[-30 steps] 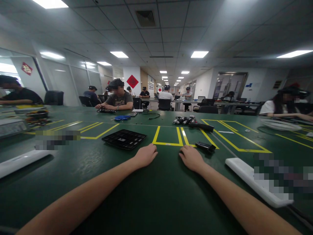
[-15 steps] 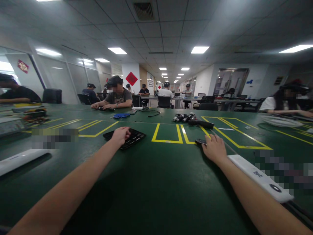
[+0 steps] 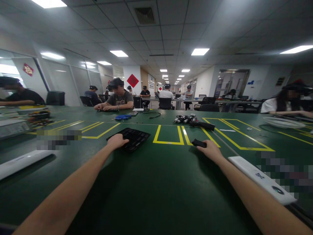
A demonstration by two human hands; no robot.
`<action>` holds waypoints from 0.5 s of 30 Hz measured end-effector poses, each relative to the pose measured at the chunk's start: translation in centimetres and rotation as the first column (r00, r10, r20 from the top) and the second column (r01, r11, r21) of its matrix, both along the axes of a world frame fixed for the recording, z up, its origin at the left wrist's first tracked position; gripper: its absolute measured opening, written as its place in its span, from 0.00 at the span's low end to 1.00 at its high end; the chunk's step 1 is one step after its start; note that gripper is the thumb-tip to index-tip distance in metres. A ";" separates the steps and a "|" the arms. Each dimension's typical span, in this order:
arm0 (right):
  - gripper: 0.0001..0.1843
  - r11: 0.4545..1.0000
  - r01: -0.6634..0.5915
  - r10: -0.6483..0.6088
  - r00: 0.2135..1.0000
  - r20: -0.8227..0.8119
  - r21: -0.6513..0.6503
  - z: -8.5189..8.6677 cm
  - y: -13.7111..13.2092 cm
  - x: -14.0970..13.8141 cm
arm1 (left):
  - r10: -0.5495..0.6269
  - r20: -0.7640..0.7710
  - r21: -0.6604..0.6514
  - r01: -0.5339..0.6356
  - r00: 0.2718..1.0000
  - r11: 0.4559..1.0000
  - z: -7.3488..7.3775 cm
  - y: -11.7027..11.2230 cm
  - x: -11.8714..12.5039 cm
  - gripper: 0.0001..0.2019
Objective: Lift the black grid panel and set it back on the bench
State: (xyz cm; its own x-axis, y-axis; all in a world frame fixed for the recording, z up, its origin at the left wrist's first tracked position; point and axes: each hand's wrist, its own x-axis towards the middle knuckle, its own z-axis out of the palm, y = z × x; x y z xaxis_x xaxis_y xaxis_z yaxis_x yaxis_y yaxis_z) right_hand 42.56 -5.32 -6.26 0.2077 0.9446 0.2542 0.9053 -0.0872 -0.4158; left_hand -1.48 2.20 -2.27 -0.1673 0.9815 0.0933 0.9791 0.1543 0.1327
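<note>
My left hand (image 3: 117,142) grips the near left edge of a flat black tray (image 3: 133,138) divided into small compartments, thumb over the rim. The tray lies on the green table (image 3: 156,189) or just above it; I cannot tell which. Farther right, my right hand (image 3: 212,150) is closed around a small black block-like object (image 3: 199,143), whose front end sticks out to the left of the fingers. What kind of object it is does not show. It is beside a strip of yellow tape (image 3: 187,135) on the table.
Beyond my right hand lie a long black tool-like piece (image 3: 204,125) and a bundle of dark cables with metallic ends (image 3: 185,119). White bars (image 3: 261,179) flank my forearms. A blue item (image 3: 123,117) lies farther back. A person (image 3: 118,98) sits across the table.
My left hand has gone from over the tray to its left edge and taken hold. My right hand has closed around the small black object, which has turned and shifted slightly left.
</note>
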 end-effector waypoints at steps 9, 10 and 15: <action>0.26 0.914 -0.397 0.348 0.668 -0.657 0.081 0.3 -2.9 -7.1 | -0.466 0.678 0.376 0.276 0.568 0.885 -1.9 -6.9 13.6 0.18; 0.27 0.882 -0.456 0.402 0.593 -0.698 0.120 0.3 -3.3 -7.4 | -0.500 0.687 0.384 0.321 0.528 0.866 -2.1 -7.9 14.8 0.18; 0.26 0.702 -0.653 0.660 0.444 -0.606 0.285 1.1 -4.5 -7.5 | -0.533 0.699 0.335 0.441 0.476 0.833 -2.9 -10.9 17.2 0.18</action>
